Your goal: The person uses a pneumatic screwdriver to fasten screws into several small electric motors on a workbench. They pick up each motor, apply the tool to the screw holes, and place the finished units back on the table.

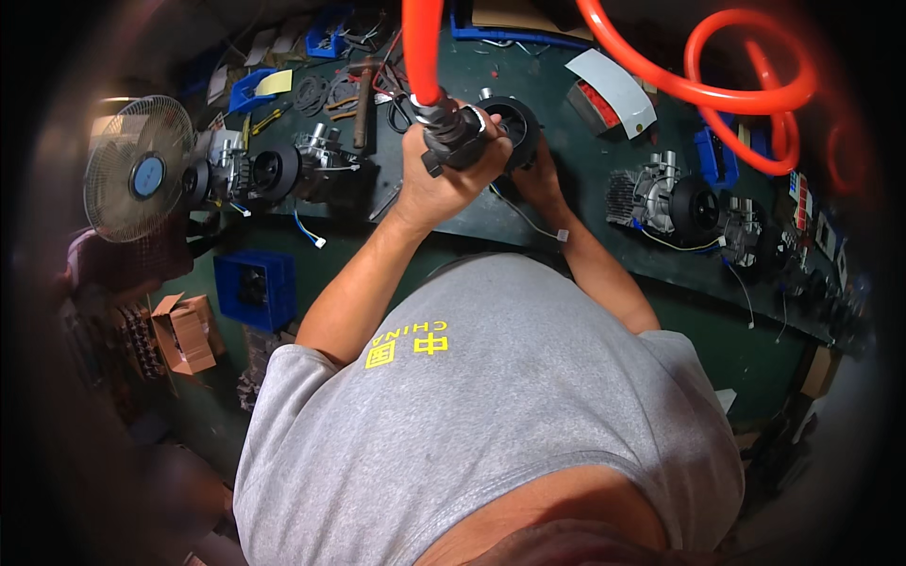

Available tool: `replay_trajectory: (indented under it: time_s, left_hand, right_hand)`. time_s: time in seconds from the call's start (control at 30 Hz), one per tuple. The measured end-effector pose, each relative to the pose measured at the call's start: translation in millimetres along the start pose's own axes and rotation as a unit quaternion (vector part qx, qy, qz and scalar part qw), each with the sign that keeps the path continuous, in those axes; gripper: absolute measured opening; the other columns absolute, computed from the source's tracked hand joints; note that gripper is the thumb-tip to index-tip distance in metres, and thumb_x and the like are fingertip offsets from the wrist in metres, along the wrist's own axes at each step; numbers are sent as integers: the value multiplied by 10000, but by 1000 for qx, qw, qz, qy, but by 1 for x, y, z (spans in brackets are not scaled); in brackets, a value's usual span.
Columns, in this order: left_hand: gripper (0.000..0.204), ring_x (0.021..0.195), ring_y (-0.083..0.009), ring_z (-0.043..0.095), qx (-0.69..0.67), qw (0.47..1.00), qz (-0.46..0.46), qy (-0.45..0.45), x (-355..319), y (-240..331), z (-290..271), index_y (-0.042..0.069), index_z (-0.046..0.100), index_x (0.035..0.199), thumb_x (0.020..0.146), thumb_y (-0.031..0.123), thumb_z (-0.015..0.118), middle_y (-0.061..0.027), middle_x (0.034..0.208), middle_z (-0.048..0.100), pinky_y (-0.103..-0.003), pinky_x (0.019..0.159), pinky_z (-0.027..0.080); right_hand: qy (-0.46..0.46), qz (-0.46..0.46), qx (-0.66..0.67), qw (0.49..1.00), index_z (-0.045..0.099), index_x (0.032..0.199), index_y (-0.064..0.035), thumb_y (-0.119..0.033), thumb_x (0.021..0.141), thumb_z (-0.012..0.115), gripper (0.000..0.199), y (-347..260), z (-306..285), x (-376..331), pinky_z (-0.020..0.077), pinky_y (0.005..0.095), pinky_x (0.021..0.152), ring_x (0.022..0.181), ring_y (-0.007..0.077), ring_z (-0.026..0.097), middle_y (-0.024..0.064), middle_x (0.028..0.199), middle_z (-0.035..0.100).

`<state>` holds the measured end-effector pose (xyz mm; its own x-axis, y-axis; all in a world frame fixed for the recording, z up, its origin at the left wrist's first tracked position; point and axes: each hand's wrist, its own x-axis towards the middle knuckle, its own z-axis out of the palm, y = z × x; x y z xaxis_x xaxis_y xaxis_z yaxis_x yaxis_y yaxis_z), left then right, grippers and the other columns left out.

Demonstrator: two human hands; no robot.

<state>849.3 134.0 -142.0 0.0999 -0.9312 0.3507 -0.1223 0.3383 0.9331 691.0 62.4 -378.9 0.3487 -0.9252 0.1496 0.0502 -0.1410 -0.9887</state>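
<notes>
My left hand [442, 184] is closed around a black air tool [455, 135] that hangs from a thick orange-red hose [422, 47]. The tool's body covers part of a motor unit with a round black fan housing [522, 123] on the bench. Against the near right side of that unit rests my right hand [540, 177], fingers curled around it and partly hidden. A thin cable with a white plug [562, 235] trails from the unit toward the bench's front edge. The working tip of the tool is out of sight.
Similar motor units stand on the dark green bench [576, 203], to the left [326, 156] and right [665, 196]. Behind my left hand lie a hammer [364, 102] and coiled cables. A desk fan [139, 170] is at far left. Coiled hose [746, 99] hangs at upper right.
</notes>
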Motion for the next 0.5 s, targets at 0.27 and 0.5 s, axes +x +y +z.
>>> replay_trajectory:
  time_s: [0.27, 0.5]
  left_hand:
    - [154, 820, -134, 683, -48, 999, 2, 19, -14, 8, -17, 22, 697, 1015, 888, 66, 771, -55, 922, 716, -308, 748, 580]
    - [288, 782, -274, 718, -24, 994, 103, 7, 8, 1, -6, 22, 650, 986, 764, 121, 803, -127, 859, 688, -361, 688, 556]
  right_hand:
    - [-36, 70, 34, 996, 475, 1389, -41, -58, 878, 767, 589, 26, 7, -7, 474, 362, 1057, 1223, 207, 585, 124, 1292, 610]
    - [-4, 68, -60, 996, 464, 1401, -30, -109, 914, 742, 566, -1, -9, -11, 476, 379, 1048, 1225, 224, 584, 135, 1307, 593]
